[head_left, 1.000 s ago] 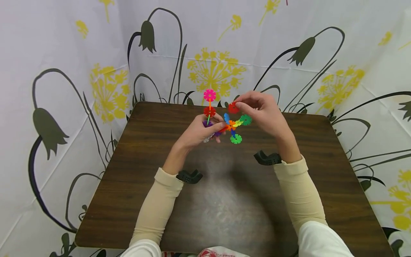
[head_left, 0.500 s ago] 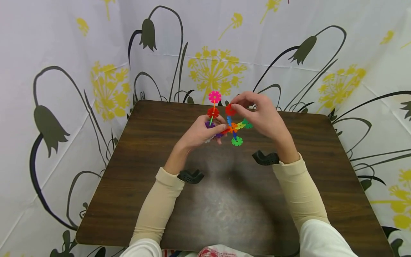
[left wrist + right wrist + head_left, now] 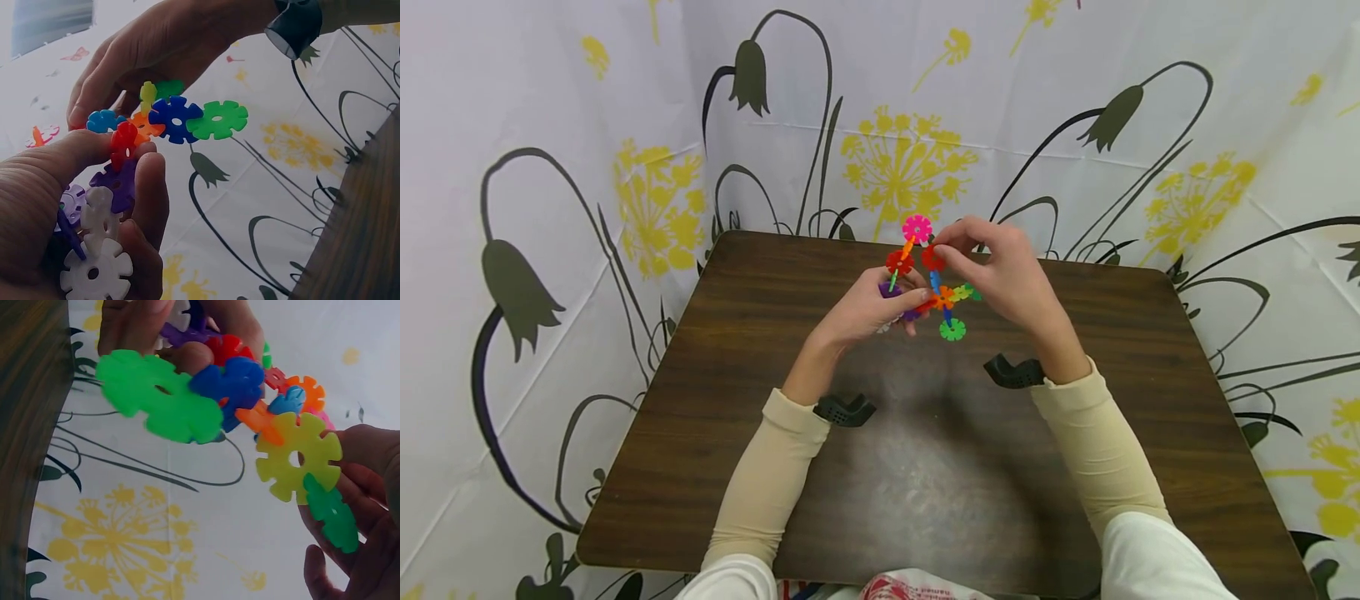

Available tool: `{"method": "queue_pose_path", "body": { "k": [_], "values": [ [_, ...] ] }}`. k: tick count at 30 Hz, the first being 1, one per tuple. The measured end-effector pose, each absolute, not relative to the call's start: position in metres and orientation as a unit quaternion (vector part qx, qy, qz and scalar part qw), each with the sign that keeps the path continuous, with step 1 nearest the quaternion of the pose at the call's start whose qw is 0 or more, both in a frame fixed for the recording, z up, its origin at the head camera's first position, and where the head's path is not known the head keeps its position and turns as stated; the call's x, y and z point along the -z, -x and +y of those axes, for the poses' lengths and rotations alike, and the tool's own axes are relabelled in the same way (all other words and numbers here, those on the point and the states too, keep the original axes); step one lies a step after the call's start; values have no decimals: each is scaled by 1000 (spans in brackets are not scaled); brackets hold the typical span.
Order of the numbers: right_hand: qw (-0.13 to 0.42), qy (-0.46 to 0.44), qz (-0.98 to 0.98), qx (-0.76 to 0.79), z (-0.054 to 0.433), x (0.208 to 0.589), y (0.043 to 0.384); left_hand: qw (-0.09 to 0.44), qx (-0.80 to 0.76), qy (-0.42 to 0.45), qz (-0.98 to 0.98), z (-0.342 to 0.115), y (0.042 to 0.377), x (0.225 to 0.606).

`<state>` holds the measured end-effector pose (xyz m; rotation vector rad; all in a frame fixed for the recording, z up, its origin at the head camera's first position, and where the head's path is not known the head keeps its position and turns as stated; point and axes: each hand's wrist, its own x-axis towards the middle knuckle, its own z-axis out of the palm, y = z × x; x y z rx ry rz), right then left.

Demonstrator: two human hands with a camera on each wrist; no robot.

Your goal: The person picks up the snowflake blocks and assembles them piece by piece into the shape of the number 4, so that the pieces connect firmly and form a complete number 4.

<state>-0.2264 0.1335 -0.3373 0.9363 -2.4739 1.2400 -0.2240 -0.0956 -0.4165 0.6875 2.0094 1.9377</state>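
Observation:
Several notched plastic snowflake discs of many colours are joined in a branching chain. My left hand (image 3: 868, 307) grips the chain near a purple disc (image 3: 117, 184) and a red one (image 3: 125, 140), with white discs (image 3: 100, 275) hanging by the palm. Thumb and fingers of my right hand (image 3: 1011, 267) pinch a red disc (image 3: 933, 257) at the upper end of a blue disc (image 3: 935, 282); whether the two are interlocked I cannot tell. An orange disc (image 3: 945, 298) links the blue, yellow (image 3: 272, 459) and dark blue ones. A pink disc (image 3: 917, 227) tops the left branch.
Both hands are above a dark wood-grain table (image 3: 760, 350). A white curtain (image 3: 970, 100) with printed flowers surrounds its back and sides. At the front edge lies a white and red plastic bag (image 3: 917, 586). Black wrist mounts (image 3: 844, 411) are on both arms.
My right hand has moved left with the red disc, bringing it to the blue disc's top. The pink-tipped branch has tilted right, towards that red disc. The left hand has barely moved.

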Motion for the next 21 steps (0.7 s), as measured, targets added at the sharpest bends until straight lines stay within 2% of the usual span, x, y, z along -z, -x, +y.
{"method": "queue_pose_path", "body": {
  "k": [5, 11, 16, 21],
  "values": [
    [109, -325, -835, -431, 131, 342, 229, 136, -669, -235, 692, -97, 225, 417],
    [76, -345, -844, -404, 134, 343, 231, 146, -669, -235, 689, -100, 225, 419],
    [40, -393, -855, -336, 140, 338, 231, 154, -667, -227, 693, -104, 227, 420],
    [1, -374, -899, -228, 138, 332, 229, 164, -664, -215, 697, -107, 228, 421]
  ]
}}
